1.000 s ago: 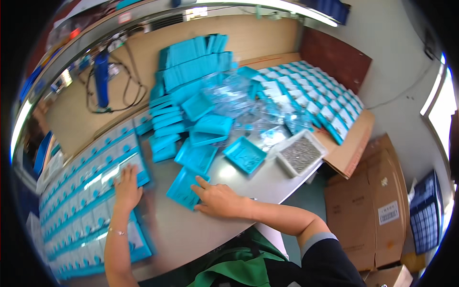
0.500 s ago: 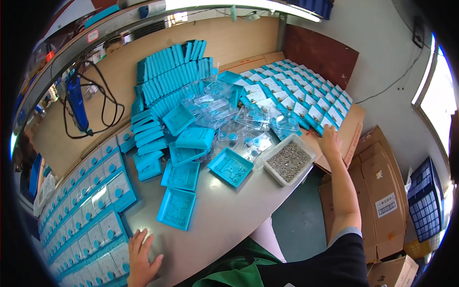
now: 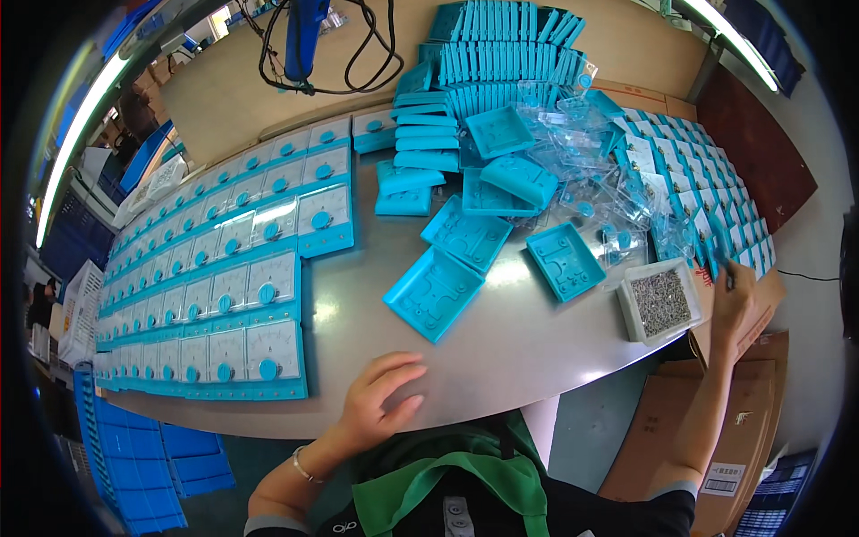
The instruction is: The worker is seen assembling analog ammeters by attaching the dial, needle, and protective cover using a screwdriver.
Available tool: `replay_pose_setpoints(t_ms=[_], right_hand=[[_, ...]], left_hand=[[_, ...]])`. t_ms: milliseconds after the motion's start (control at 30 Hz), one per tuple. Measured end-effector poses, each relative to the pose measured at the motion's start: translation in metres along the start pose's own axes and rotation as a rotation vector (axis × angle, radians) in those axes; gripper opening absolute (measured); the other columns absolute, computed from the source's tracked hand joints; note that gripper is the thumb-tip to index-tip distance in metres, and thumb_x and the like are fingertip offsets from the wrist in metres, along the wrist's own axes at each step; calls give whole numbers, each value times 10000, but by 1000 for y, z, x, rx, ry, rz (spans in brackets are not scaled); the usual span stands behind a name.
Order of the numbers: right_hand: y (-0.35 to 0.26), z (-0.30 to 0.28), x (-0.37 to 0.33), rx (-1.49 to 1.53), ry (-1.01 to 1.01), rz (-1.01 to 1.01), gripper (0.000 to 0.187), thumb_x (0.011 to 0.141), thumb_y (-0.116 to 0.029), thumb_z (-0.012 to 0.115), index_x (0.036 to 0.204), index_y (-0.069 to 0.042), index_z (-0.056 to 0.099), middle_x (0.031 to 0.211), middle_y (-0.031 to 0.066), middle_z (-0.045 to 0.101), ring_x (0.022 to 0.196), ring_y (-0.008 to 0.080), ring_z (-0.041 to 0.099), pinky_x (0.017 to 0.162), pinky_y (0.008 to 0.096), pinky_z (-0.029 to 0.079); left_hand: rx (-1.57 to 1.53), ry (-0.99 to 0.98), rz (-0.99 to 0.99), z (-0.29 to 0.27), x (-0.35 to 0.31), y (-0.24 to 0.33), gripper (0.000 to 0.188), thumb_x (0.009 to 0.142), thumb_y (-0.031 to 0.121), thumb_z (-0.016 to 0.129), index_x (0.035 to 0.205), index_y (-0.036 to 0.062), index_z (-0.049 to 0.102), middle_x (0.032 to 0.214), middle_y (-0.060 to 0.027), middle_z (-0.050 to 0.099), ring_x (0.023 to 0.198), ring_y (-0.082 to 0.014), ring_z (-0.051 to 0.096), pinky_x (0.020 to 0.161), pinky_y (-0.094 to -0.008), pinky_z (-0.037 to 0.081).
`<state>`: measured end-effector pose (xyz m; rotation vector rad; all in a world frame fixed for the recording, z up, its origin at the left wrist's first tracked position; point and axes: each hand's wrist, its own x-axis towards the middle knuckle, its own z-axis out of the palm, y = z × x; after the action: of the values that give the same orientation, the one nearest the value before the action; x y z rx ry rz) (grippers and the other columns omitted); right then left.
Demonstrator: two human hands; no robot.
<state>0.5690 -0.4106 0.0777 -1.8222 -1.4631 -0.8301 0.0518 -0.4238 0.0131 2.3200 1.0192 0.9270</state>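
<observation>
White label [image 3: 723, 479] w/ small print, unreadable, is seen on brown ctn [image 3: 644, 456], lower R. Teal units w/ white cards [image 3: 698, 179] are set in rows at far R, R hand [image 3: 734, 300] just beside; whether one's gripped can't be told. L hand [image 3: 385, 403] is held loosely spread near bench [image 3: 349, 295] edge. Vs. 0.5 s ago, view's been swung L.

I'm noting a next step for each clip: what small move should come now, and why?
Probably ease the nearest teal piece out of the white-faced rows with the right hand. Its fingers are at that piece, though whether they grip is unclear. The left hand is open and empty by the front of the metal table, seemingly free to receive it.
</observation>
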Motion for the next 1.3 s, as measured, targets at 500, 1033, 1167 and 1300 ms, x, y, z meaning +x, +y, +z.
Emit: replay_pose_setpoints(t_ms=[500,1033,1167,1300], right_hand=[[-290,-25,-29,1854,-840,429,191,922,-127,536,1088,-39,573,720,36,537,452,62,398,396,210,307],[-306,-16,-60,2038,-379,599,121,964,-114,427,1029,-52,509,598,-26,318,436,52,282,365,211,237],[-296,-11,-60,2123,-574,437,126,962,-110,418,1021,-43,507,576,-31,305,430,51,275,363,213,235],[-293,1,-48,2231,-807,569,134,958,-122,410,1014,-52,510,573,-40,301,430,47,263,367,207,217]], left_hand=[[-1566,20,-734,12,5,5,458,892,173,564,1286,7,401,1197,-138,551,1037,-262,588,847,-425,521],[-1547,48,-790,46,2,30,444,867,115,567,1263,8,397,1112,-136,565,912,-251,625,692,-393,558],[-1563,-67,-821,46,3,25,407,839,107,622,1193,-1,455,1089,-108,572,901,-239,619,723,-428,548],[-1494,-140,-823,44,10,29,374,828,116,637,1153,-6,498,1031,-83,597,861,-191,615,736,-372,533]])
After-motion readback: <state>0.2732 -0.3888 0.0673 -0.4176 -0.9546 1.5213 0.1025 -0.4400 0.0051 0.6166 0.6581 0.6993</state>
